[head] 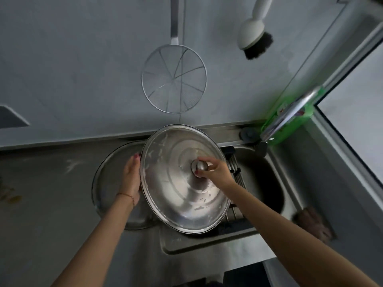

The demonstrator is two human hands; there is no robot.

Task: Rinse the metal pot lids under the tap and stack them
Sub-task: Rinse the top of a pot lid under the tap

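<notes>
A large metal pot lid (176,189) is held tilted over the left end of the sink, with wet streaks on its top. My right hand (215,168) pinches its round knob (200,165). My left hand (131,177) lies flat against the lid's left rim with straight fingers. A second lid (109,183) lies flat on the counter behind my left hand, partly hidden by the raised one. The chrome tap (288,119) reaches in from the right; I see no water running from it.
The steel sink (267,183) holds a wire rack (236,175) under the raised lid. A wire skimmer (174,79) and a dish brush (255,36) hang on the wall. A green bottle (290,123) stands behind the tap, a cloth (313,222) lies at right.
</notes>
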